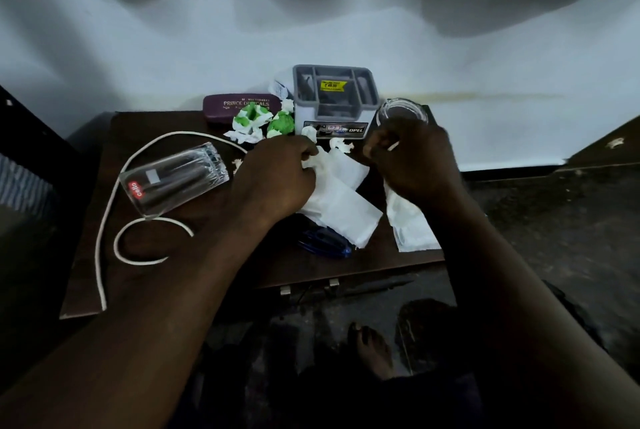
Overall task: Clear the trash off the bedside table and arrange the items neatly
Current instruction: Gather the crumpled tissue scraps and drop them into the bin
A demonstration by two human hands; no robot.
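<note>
— Left hand [277, 172]?
— Fingers curled, bunching flat white tissue sheets [339, 200] mid-table; probably gathering trash for one grab.
— Right hand [412, 158]?
— Fingers pinching a thin white scrap [393, 146] near the right edge of the dark wooden table [152, 238].
— Hidden?
— Blue plastic thing [325, 245], half under tissue, unidentifiable. Crumpled green-and-white wrappers [252, 120] untouched by the back edge.
</note>
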